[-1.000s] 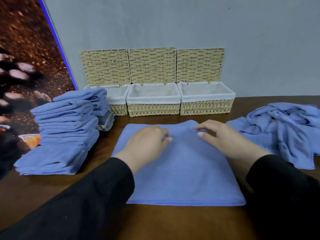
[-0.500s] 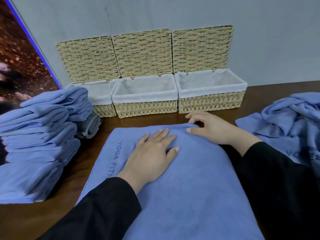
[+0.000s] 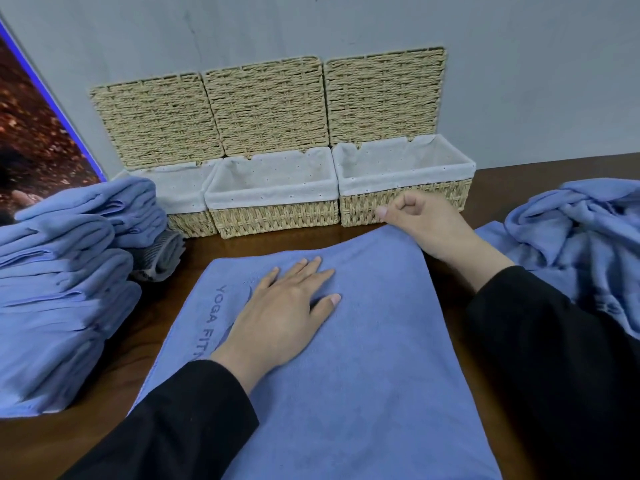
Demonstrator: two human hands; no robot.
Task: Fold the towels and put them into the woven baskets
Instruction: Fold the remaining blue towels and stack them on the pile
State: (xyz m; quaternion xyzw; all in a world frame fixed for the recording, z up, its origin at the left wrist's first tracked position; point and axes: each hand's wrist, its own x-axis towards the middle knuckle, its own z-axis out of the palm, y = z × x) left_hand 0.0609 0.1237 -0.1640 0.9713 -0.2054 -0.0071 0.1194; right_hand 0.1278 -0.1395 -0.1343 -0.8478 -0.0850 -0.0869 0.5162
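On the brown table [image 3: 540, 171], right in front of you, lies one blue towel [image 3: 363, 368], spread flat and folded over. Gray letters run along its left edge. Your left hand [image 3: 284, 313] lies flat on the middle of this towel with the fingers straight and a little apart, pressing down. Your right hand [image 3: 426, 226] is at the far right corner of the towel. Its fingers are curled and it seems to pinch that corner, lifting it a bit off the table. Both your arms are in black sleeves [image 3: 554, 358].

Along the back edge of the table, against the gray wall [image 3: 519, 64], stand three woven baskets in a row, touching side by side: the left basket [image 3: 187, 202], the middle basket [image 3: 273, 209] and the right basket [image 3: 408, 188]. Each has a white cloth lining and an open lid leaning up on the wall. No towel shows inside the middle and right ones; the left one is partly hidden.

At the left edge of the table sits a tall stack of folded blue towels [image 3: 59, 292]; there are many, and you cannot count them for sure. One gray rolled cloth [image 3: 162, 254] pokes out from behind the stack. At the right edge lies a crumpled heap of blue towels [image 3: 581, 244], not folded.
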